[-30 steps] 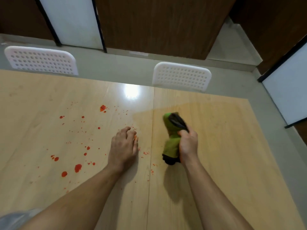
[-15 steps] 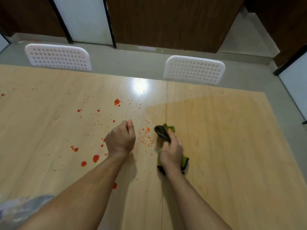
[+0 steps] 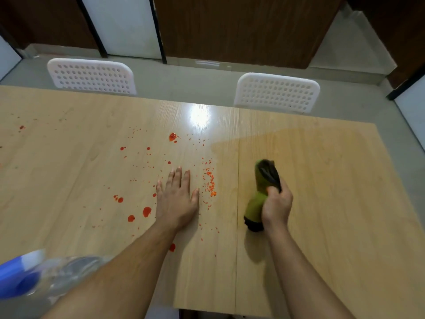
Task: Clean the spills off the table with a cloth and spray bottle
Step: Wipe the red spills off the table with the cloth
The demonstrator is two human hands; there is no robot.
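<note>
Red spills (image 3: 147,211) and fine orange specks (image 3: 210,184) dot the middle of the light wooden table (image 3: 322,180). My left hand (image 3: 176,200) lies flat on the table with straight fingers, between the red drops and the specks. My right hand (image 3: 276,204) grips a rolled green and black cloth (image 3: 262,189), holding it on the table to the right of the specks. A clear spray bottle with a blue and white top (image 3: 25,272) shows blurred at the bottom left, partly behind my left forearm.
Two white perforated chairs (image 3: 92,75) (image 3: 277,92) stand at the table's far edge. A seam (image 3: 238,203) runs down the table. The surface right of the seam looks darker and damp. Brown panels and grey floor lie beyond.
My left hand went from curled to flat on the table. My right hand drew the cloth back to the right, away from the specks. The view shifted, showing the spray bottle.
</note>
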